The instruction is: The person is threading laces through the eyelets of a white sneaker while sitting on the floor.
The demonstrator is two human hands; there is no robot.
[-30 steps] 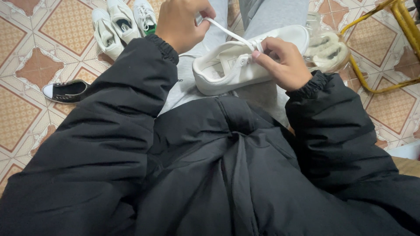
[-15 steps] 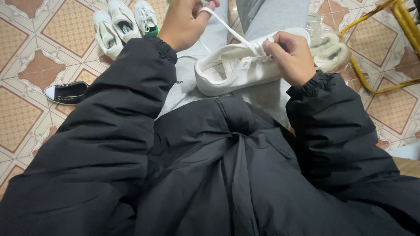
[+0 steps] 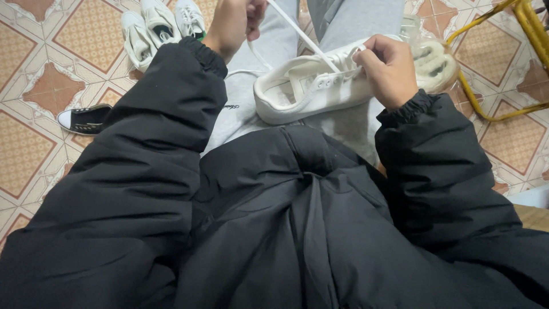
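A black puffer jacket (image 3: 297, 229) fills the lower part of the view, its sleeves running up to both hands. Beyond it lie grey trousers (image 3: 354, 23) over the person's lap, and under everything a tiled floor (image 3: 40, 137) in orange and cream. On the lap, across the grey cloth, rests a white sneaker (image 3: 309, 88), tilted, its opening toward the jacket. A yellow metal frame (image 3: 486, 86) stands at the floor's right edge. A cream slipper in clear wrap (image 3: 434, 63) lies just beside the sneaker's far end. Three pale shoes (image 3: 160, 26) sit near the floor's top left; a black shoe (image 3: 86, 119) lies at the left. The right hand (image 3: 389, 68) has its fingers closed on the sneaker's eyelet area. The left hand (image 3: 231, 23) has its fingers closed on a white lace (image 3: 303, 40), drawn taut from the sneaker.
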